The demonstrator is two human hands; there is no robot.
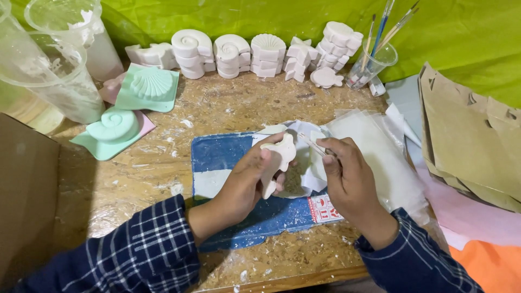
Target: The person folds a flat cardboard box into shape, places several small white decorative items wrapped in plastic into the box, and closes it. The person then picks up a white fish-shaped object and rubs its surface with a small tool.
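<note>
The chipboard table (pixel 163 163) was seen dusted with white powder, and a blue cloth (pixel 222 157) was spread across its near middle. Rows of white plaster shell casts (pixel 228 54) were lined up along the far edge, with mint-green moulds (pixel 146 87) at the far left and a clear cup of brushes (pixel 374 62) at the far right. Over the cloth, a white plaster figure (pixel 275 163) was held in the left hand (pixel 244 182), fingers closed round its side, its long axis running near to far and tilted slightly rightward. The right hand (pixel 350 179) was held just right of it, thumb and forefinger pinched shut on a thin stick-like tool (pixel 313 145). The tool's tip was pointed left toward the figure's far end; contact could not be made out.
</note>
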